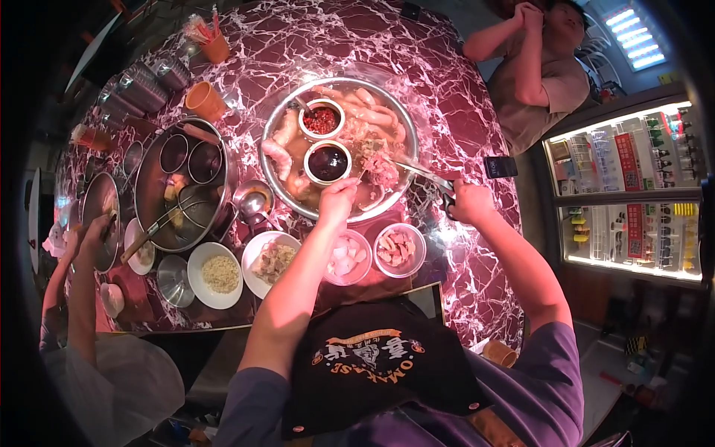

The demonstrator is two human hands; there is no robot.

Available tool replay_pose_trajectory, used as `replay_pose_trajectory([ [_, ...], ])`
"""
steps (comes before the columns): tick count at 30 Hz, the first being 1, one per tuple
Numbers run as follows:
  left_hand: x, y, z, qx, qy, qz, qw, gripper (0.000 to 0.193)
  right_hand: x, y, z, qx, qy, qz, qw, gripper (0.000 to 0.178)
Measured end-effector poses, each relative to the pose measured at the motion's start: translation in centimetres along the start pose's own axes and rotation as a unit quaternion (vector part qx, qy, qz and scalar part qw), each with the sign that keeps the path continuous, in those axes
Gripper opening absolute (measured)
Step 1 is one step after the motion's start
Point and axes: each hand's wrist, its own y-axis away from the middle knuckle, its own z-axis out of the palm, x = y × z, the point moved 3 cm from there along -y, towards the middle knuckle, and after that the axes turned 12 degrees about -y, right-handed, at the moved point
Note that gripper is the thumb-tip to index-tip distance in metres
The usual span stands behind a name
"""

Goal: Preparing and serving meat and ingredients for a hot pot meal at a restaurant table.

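My right hand (471, 203) is closed round the handles of a pair of scissors (418, 170). Their blades reach over the right rim of a big round metal basin (410, 127) to a ragged pink piece of meat (381, 173). Over the basin's near side, my left hand (339, 200) is closed, its fingertips pinched beside that meat; what they grip is too small to make out. Pale sausage-like pieces (278, 159) lie in broth around two white cups, one with chopped red chili (322, 120), the other with dark sauce (328, 162).
Bowls of pale pieces (347, 257), pinkish chunks (395, 250), mixed meat (272, 261) and minced garlic (221, 274) line the near edge. Left stands a large pot (229, 195) with a ladle. A co-worker's hands (95, 229) are far left. Another person (542, 82) sits beyond a phone (500, 167).
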Motion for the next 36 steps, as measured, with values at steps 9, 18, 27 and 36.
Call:
replay_pose_trajectory([
  [9,-0.2,0.7,0.7,0.036,-0.126,0.088,0.987,0.018,-4.7,-4.5,3.5,-0.002,-0.028,0.003,1.0,0.047],
  [18,2.4,2.5,-3.3,-0.007,0.025,-0.096,0.995,0.016,-0.5,1.0,3.8,0.059,-0.079,-0.007,0.995,0.043],
  [27,2.5,4.5,-2.7,-0.027,-0.032,-0.054,0.998,0.018,-3.7,-0.6,5.5,0.077,-0.12,-0.029,0.989,0.027],
  [36,0.0,18.8,-12.9,-0.076,0.276,-0.09,0.954,0.021,-17.8,15.0,11.2,-0.269,-0.723,-0.061,0.633,0.051],
])
